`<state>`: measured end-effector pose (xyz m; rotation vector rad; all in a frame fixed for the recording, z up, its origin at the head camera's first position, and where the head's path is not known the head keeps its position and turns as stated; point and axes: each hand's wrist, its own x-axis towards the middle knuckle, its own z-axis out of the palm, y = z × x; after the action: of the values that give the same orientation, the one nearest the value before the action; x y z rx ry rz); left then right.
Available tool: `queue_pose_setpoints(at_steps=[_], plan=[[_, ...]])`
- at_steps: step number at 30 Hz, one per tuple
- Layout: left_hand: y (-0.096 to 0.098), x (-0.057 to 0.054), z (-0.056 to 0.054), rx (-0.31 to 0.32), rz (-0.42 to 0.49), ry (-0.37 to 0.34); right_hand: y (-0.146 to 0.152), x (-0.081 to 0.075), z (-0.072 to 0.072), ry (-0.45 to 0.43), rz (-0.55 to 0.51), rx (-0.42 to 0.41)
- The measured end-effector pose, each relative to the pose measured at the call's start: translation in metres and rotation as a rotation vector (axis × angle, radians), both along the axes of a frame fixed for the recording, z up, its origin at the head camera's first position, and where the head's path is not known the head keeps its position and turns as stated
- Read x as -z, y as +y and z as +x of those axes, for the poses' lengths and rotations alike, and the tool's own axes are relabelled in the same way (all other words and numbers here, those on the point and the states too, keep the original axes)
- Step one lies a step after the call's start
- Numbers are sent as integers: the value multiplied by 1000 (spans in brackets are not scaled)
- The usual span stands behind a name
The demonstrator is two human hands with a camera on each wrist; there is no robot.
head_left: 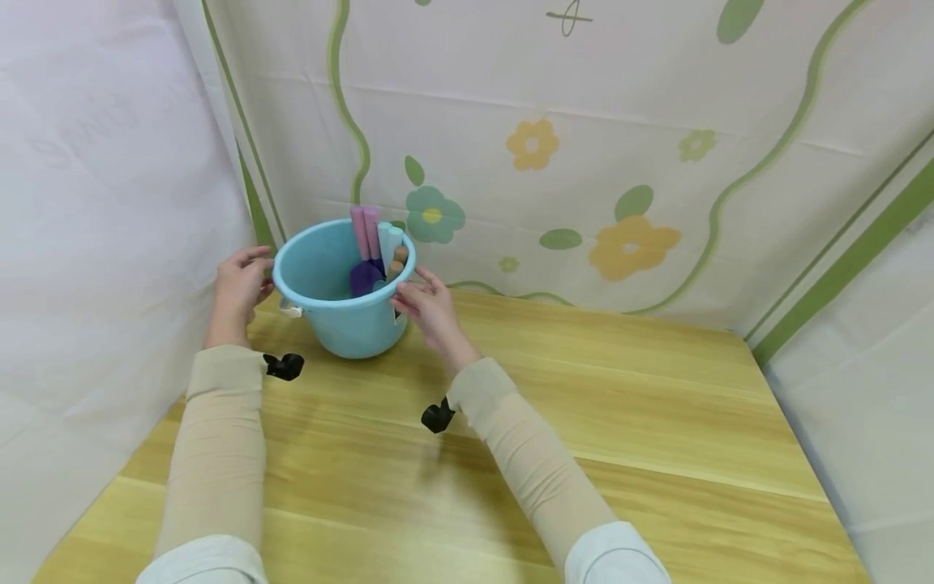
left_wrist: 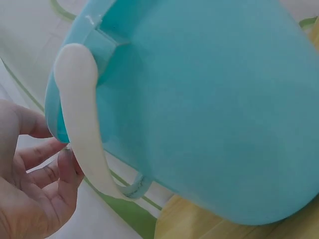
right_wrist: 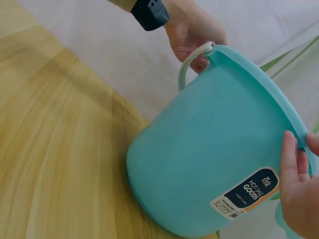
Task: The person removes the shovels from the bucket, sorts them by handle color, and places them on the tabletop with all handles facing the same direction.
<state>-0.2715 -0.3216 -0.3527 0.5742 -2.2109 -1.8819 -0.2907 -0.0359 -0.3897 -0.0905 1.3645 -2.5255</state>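
A light blue plastic bucket (head_left: 353, 328) stands upright at the back left of the wooden table. My left hand (head_left: 239, 284) holds the left side of its rim, the fingertips close by one end of the white carrying handle (left_wrist: 82, 119). On the other side, my right hand (head_left: 432, 312) grips the rim with the thumb on top and fingers against the outer wall, next to a dark printed label (right_wrist: 246, 192). Inside the bucket lean pink handles (head_left: 362, 235), pale blue handles (head_left: 390, 241), tan rounded ends (head_left: 396, 268) and a purple scoop-like head (head_left: 364, 278).
Behind the wooden tabletop (head_left: 620, 397) hangs a white cloth (head_left: 467, 97) with printed flowers and green vines. Another white cloth (head_left: 109, 203) closes off the left side near the bucket. Small black cameras (head_left: 436, 416) are fixed at both wrists.
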Motion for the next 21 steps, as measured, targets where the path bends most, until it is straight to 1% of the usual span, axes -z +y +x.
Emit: queue_pose_setpoints(at_steps=[4, 7, 10, 14, 21], plan=[[-1, 0, 1, 39, 12, -8, -2, -2, 2, -30, -25, -6], [-1, -1, 1, 56, 42, -16, -3, -5, 3, -63, -48, 0], [-1, -1, 1, 54, 85, -18, -5, -8, 5, -90, -73, 6], [-1, -3, 1, 56, 124, -14, -6, -11, 7, -100, -92, 12], [0, -4, 2, 69, 145, -17, -5, -10, 7, -93, -77, -4]])
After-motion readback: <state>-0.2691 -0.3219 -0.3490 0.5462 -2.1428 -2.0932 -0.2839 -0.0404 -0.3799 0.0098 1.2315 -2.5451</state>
